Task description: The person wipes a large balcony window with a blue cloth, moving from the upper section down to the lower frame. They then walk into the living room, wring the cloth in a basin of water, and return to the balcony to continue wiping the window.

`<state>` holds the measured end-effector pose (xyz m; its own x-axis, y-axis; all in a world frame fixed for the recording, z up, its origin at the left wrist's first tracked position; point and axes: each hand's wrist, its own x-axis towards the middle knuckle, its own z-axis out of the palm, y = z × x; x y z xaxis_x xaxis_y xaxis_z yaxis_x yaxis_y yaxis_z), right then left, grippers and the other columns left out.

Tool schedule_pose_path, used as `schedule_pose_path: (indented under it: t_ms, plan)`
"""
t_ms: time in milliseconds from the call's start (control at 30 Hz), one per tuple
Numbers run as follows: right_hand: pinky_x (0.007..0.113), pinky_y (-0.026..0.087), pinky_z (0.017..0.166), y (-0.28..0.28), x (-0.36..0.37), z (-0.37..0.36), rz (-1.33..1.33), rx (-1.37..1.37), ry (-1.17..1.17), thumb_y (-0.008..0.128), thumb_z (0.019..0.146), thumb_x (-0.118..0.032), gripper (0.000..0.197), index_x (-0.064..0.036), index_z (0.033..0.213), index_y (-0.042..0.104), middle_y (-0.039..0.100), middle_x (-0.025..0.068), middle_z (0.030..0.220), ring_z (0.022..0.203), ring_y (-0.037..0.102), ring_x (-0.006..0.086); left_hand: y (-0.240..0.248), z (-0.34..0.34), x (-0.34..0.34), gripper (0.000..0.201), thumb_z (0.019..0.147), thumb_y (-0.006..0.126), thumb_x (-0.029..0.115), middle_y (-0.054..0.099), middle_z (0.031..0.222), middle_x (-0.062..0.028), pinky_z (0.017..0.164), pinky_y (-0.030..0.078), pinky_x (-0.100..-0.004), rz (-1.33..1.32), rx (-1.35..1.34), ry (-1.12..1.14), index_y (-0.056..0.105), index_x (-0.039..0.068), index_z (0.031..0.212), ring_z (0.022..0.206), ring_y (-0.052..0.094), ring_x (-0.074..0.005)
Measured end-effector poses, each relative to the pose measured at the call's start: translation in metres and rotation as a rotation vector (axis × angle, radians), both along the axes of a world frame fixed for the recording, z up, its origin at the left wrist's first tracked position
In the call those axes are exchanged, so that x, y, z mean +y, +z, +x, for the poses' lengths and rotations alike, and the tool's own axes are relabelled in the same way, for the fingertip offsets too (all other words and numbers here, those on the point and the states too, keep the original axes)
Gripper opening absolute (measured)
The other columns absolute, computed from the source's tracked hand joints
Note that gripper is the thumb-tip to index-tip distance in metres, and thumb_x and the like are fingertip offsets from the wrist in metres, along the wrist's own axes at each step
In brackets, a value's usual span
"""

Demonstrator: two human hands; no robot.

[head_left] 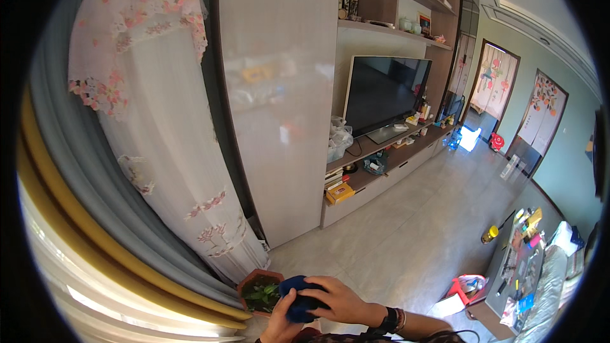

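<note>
A dark blue bundle (296,308), soft-looking like folded cloth, is held between my two hands near the lower edge. My left hand (278,322) grips it from the left, thumb pressed against its side. Over its top and right side curl the fingers of my right hand (343,300); a dark watch-like band and bracelets circle that wrist. Just beyond the bundle stands a green plant (265,295) in a brown, angular pot (268,274). The underside of the bundle is hidden by my hands.
Grey and yellow curtains (136,216) hang at the left beside a tall column under a floral lace cover (165,121). A cabinet wall with a television (387,95) stands ahead. At the lower right are a cluttered low table (492,292) and a red bin (454,293).
</note>
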<state>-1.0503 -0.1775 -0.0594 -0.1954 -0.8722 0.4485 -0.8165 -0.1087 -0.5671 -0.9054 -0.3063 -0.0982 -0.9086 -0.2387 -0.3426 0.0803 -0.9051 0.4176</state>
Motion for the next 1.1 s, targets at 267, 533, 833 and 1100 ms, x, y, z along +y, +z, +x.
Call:
schedule_pose_path:
  t_ms: [267,533,833,1100]
  plan:
    - [0.03,0.051,0.087,-0.026,0.024,-0.097,-0.105,-0.582,-0.424,0.062,0.08,0.008,0.028,-0.0021,0.106,0.06,0.065,0.0135,0.109,0.104,0.063,0.0209,0.0,-0.124,-0.013,0.052,0.103,0.057,0.033,0.061,0.128,-0.0105,0.097,0.051,-0.0351,0.077,-0.033,-0.302,0.044,0.001,0.142,0.112,0.063,-0.0215]
    - [0.028,0.046,0.083,-0.017,0.001,-0.204,-0.287,-0.681,-0.475,0.046,0.1,-0.007,0.012,0.0009,0.107,0.052,0.059,0.0075,0.096,0.087,0.055,0.0159,-0.022,-0.197,-0.002,0.058,0.101,0.062,0.029,0.056,0.131,-0.0141,0.098,0.054,-0.0352,-0.052,0.049,-0.169,0.037,0.003,0.146,0.109,0.063,-0.0227]
    - [0.028,0.053,0.08,0.017,0.019,-0.349,-0.387,-1.162,-0.31,0.05,0.098,-0.007,0.018,-0.0003,0.113,0.058,0.064,0.0066,0.104,0.091,0.064,0.016,-0.049,-0.304,0.057,0.037,0.099,0.066,0.02,0.068,0.121,-0.009,0.087,0.058,-0.0278,-0.02,-0.161,-0.077,0.057,0.0,0.129,0.102,0.069,-0.0155]
    - [0.045,0.038,0.108,-0.011,-0.009,-0.366,0.105,0.282,0.49,0.07,0.08,-0.01,0.04,-0.0108,0.12,0.067,0.06,0.0049,0.132,0.114,0.058,0.0268,-0.035,-0.355,0.053,0.07,0.103,0.036,0.062,0.051,0.144,-0.0117,0.116,0.036,-0.0444,0.311,0.137,0.256,0.043,0.007,0.146,0.134,0.049,-0.027]
